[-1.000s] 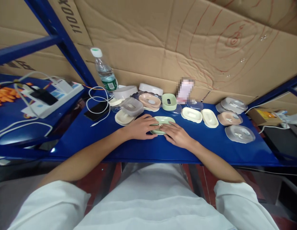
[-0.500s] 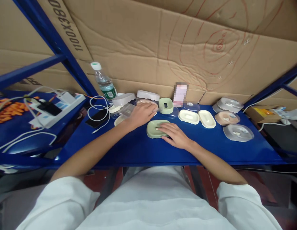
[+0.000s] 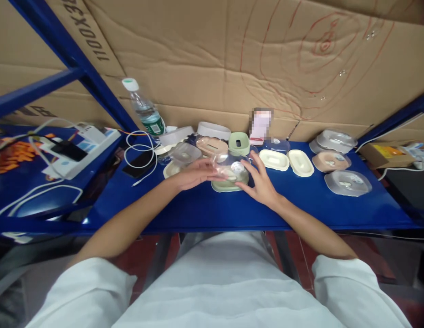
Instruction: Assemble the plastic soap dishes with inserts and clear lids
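A clear plastic lid [image 3: 225, 160] with a round white sticker is held just above a light green tray [image 3: 228, 187] with rounded corners. My left hand [image 3: 197, 174] grips the lid's left side between thumb and fingers. On the other side, my right hand [image 3: 263, 182] has its thumb and fingers around the lid's right edge. Seen through the lid is a small pale piece in the middle of the tray. Whether the lid touches the tray, I cannot tell. Behind the lid are a peach-coloured case part [image 3: 212, 146] and a green frame [image 3: 239, 143] with an oval opening.
Cream trays [image 3: 273, 160] lie right of my hands, with covered cases [image 3: 348, 183] farther right. Grey-white rims [image 3: 214, 130], a water bottle [image 3: 148, 114] and a white cable [image 3: 140, 155] are at the left rear. A phone [image 3: 260, 127] leans against the cardboard wall [image 3: 184, 59].
My left hand has brought the clear lid from the pile behind to above the green tray. My right hand has lifted from the tray to the lid's right side.
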The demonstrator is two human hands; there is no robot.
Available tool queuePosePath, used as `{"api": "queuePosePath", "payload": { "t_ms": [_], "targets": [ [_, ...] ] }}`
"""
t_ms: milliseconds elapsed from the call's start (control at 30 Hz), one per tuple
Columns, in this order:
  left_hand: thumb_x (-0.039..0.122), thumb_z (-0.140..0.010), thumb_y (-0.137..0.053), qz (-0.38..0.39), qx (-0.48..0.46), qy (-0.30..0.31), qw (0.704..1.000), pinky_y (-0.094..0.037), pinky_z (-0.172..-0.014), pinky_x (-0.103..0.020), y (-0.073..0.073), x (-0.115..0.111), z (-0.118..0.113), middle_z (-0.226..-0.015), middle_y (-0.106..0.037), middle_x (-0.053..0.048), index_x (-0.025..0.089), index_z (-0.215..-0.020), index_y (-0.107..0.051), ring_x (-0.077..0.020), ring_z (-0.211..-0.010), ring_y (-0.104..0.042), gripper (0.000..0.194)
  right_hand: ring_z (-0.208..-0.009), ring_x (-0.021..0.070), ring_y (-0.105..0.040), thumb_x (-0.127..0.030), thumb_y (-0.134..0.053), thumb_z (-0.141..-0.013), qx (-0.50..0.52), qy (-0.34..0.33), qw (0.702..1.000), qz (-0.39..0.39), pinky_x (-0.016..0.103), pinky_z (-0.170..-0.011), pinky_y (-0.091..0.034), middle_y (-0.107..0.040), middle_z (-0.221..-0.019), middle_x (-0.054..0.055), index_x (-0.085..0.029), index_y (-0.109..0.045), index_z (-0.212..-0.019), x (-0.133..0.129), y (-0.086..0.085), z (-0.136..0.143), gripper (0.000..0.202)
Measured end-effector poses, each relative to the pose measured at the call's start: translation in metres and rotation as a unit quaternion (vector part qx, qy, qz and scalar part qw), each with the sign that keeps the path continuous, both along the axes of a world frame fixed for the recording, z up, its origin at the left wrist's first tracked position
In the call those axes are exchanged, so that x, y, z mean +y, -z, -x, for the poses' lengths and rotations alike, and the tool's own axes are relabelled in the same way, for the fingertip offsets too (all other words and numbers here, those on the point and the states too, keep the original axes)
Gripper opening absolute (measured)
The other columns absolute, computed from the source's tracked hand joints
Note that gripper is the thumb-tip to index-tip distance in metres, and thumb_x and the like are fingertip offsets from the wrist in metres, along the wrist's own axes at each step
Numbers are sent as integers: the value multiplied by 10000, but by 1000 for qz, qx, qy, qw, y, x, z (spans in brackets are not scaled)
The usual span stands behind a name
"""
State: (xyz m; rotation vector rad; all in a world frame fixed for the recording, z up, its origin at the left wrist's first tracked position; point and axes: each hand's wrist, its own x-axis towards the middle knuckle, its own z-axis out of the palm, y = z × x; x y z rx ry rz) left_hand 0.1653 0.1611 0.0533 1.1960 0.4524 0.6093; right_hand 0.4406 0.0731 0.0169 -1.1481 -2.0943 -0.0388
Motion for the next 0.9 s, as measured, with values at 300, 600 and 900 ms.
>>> {"api": "queuePosePath", "payload": {
  "t_ms": [300, 600, 900],
  "targets": [
    [368, -860, -934, 44, -16, 93, 995, -564, -1172, -498, 6, -4, 13, -1264, -800, -147, 157, -825, -675, -317, -1306, -728, 337, -1628, 380, -364, -591, -643, -1035, -21, -63, 995, 70, 614, -1297, -414, -323, -1777, 125, -327, -379, -1703, 5, 1, -5, 765],
    [500, -895, -868, -140, 39, -161, 976, -678, -910, -437, 8, 0, 8, -1427, -668, -120, 282, -1443, -523, -201, -965, -781, 683, -1554, 333, -488, -485, -597, -1081, -5, -10, 999, 30, 568, -1282, -451, -494, -1671, 137, -322, -432, -1684, 4, -12, -13, 646],
    [393, -965, -756, -577, 255, -89, 771, -421, -1273, -585, 26, -13, 7, -1625, -462, -159, 231, -1286, -637, -365, -1522, -481, 378, -1629, 316, -382, -498, -561, -1095, -16, -73, 986, 149, 584, -1312, -396, -386, -1761, 86, -349, -449, -1670, 8, -3, -17, 605]
  ]
}}
